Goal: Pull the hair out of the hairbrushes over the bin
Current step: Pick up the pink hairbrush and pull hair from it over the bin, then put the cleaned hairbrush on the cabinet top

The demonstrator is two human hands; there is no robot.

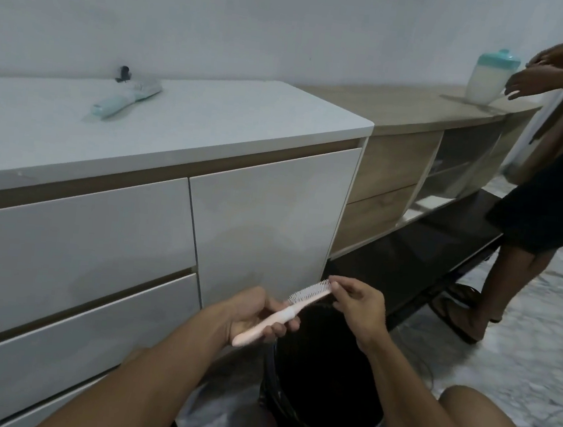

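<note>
The pink hairbrush (281,311) is slim, with a smooth rounded handle and a narrow head set with rows of pale, fine bristles. It is held tilted, head up and to the right, directly above the black bin (322,386) that stands on the marbled floor (517,356) in front of the white cabinet (133,233). The left hand (256,317) is curled around the handle, fingers closed under it. The right hand (357,306) pinches at the tip of the brush head with thumb and forefinger, the other fingers loosely bent. Whether any hair is between those fingertips is too fine to make out against the dark bin.

A second, teal-handled hairbrush (126,98) lies on the white cabinet top, well apart from the hands; its head looks blurred and pale.

The inside of the bin is black and shows nothing clearly, and its lower rim is cut off by the person's arm and knee. Another person (550,191) stands at the right edge, partly out of frame, hands near a jug (489,76) with a teal lid.
</note>
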